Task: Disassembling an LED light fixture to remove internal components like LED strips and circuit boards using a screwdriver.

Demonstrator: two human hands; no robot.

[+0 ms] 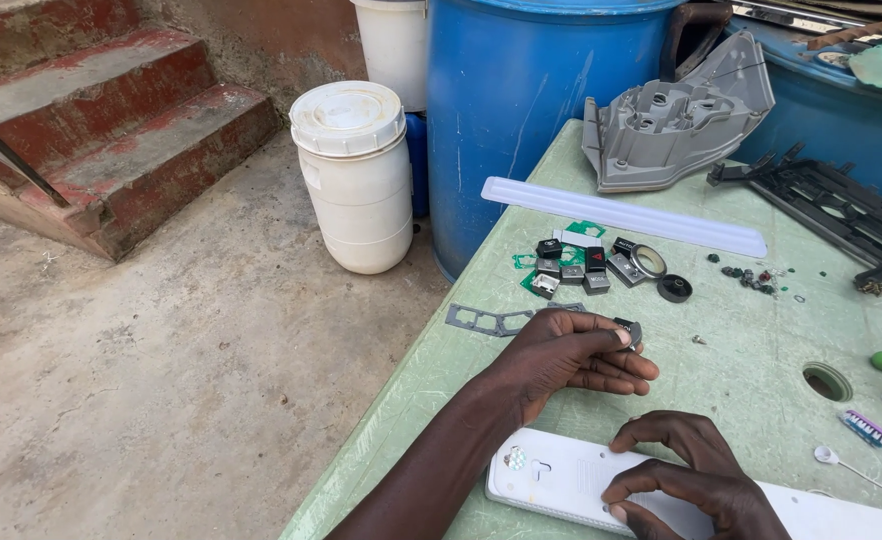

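Left hand (573, 352) curled, fingertips pinching a small dark push button (629, 330) just above the pale green table (751, 360). Right hand (683, 478) half closed, fingertips pressing down on a long white plastic panel (561, 480) lying flat at the table's near edge. Beyond the left hand, touching none of it: a cluster of black and grey buttons (581, 265), a thin grey gasket frame (491, 320), a translucent white strip (626, 215), a grey moulded housing (676, 125).
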